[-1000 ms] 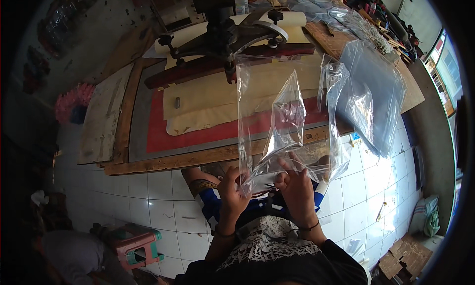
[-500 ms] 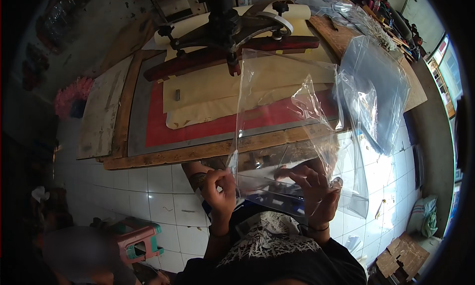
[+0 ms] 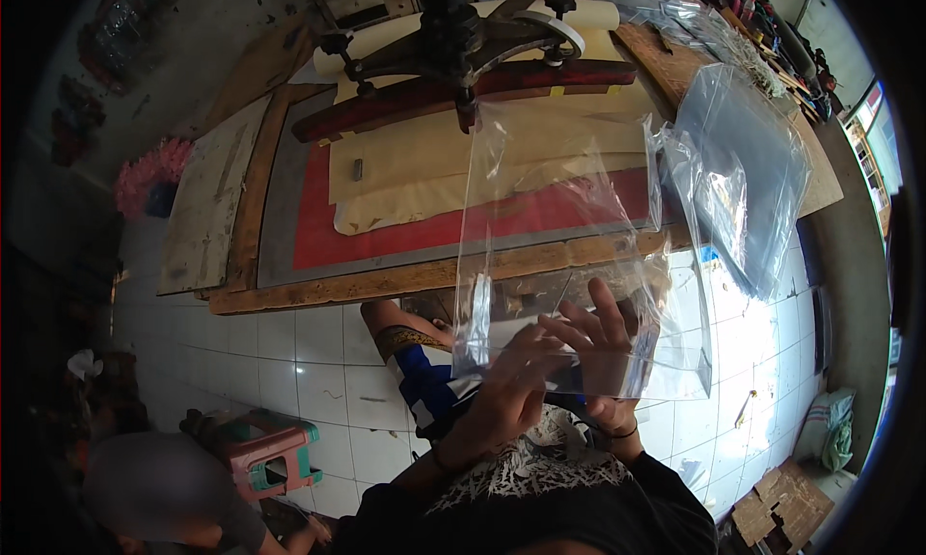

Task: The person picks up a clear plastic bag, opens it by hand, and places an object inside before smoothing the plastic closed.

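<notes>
Evidently thin and light, the clear plastic sleeve hangs upright in front of the person, its lower edge at the hands and its upper part overlapping the view of the wooden-edged worktable. It should handle as limp, slick and easily creased; the firmest hold is probably at the lower corners, between thumb and fingertips. Both hands are close together near that lower edge. The right hand points upward, fingers loosely spread and seen through the film, thumb low by the edge. The left hand reaches across from its side, wrist angled inward, fingers blurred against the plastic. Whether either one is pinching the film, I cannot tell.
</notes>
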`<control>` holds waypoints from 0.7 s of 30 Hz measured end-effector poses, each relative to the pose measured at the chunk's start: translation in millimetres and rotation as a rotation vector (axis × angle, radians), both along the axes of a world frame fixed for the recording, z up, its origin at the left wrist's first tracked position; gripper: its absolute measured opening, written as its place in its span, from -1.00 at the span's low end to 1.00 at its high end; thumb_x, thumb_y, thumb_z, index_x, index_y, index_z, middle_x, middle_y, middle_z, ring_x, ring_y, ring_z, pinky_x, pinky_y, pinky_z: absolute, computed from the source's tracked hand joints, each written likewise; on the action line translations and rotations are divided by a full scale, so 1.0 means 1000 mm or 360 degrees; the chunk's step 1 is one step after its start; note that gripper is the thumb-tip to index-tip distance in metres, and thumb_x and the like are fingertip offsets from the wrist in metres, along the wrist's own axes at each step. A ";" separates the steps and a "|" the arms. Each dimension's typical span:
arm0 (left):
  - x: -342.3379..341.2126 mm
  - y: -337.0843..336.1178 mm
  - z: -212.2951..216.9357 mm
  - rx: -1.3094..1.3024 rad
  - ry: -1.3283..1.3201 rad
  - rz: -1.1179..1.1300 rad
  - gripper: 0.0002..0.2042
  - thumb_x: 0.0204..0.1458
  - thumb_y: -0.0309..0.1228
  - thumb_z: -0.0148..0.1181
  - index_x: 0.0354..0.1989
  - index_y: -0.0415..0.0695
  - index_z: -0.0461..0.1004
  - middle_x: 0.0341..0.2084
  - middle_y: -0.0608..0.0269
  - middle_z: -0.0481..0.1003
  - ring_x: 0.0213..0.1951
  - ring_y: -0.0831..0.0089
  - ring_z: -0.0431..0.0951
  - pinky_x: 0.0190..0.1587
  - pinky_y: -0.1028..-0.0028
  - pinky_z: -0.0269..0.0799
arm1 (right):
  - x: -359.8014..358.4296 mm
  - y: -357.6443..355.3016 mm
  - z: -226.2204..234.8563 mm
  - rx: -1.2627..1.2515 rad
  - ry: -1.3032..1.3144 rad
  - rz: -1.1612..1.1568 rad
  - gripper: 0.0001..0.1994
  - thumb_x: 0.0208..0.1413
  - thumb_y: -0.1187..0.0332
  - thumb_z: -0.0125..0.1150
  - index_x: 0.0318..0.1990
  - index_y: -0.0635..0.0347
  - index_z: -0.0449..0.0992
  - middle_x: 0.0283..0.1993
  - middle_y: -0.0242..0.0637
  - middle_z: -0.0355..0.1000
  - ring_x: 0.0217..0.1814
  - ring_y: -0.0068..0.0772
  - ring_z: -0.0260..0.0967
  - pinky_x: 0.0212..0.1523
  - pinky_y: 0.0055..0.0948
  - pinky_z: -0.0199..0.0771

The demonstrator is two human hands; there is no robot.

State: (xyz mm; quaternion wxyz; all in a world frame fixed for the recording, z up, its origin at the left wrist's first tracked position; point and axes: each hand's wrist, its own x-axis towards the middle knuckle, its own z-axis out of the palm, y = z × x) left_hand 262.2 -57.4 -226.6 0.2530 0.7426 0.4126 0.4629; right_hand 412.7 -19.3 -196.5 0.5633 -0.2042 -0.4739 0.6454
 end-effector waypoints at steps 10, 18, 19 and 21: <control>0.016 0.067 0.021 -0.0130 -0.1195 0.0471 -0.31 0.24 0.02 -0.22 0.40 -0.19 -0.14 0.35 -0.19 0.05 0.39 0.02 0.04 0.39 0.05 -0.15 | 0.013 0.012 -0.020 0.0342 -0.0727 -0.0656 -0.28 0.14 0.11 0.23 0.36 0.21 0.08 0.31 -0.06 0.25 0.40 -0.14 0.13 0.38 -0.10 0.04; 0.007 0.053 0.006 0.0210 -0.0612 0.0419 -0.17 0.18 0.20 -0.19 0.40 -0.21 -0.15 0.38 -0.26 -0.04 0.41 -0.05 -0.04 0.40 0.03 -0.22 | -0.012 0.023 -0.019 0.0743 -0.0825 -0.0864 -0.36 0.24 0.08 0.04 0.36 0.25 0.09 0.28 -0.04 0.29 0.39 -0.15 0.14 0.37 -0.11 0.04; 0.010 0.049 0.013 -0.0045 -0.0645 0.0446 -0.22 0.18 0.19 -0.18 0.40 -0.12 -0.14 0.37 -0.27 -0.02 0.41 -0.09 -0.04 0.40 -0.03 -0.24 | -0.017 0.026 -0.019 0.0766 -0.0800 -0.0881 -0.37 0.25 0.08 0.02 0.36 0.25 0.09 0.28 -0.03 0.28 0.38 -0.15 0.15 0.37 -0.11 0.05; 0.004 0.044 0.012 0.0015 -0.0711 0.0392 -0.38 0.26 -0.12 -0.10 0.34 -0.31 -0.02 0.37 -0.23 0.01 0.41 0.05 -0.01 0.38 0.14 -0.08 | -0.027 0.035 -0.020 0.0798 -0.0709 -0.0879 -0.37 0.26 0.08 -0.02 0.36 0.26 0.09 0.28 -0.02 0.28 0.37 -0.13 0.16 0.36 -0.11 0.06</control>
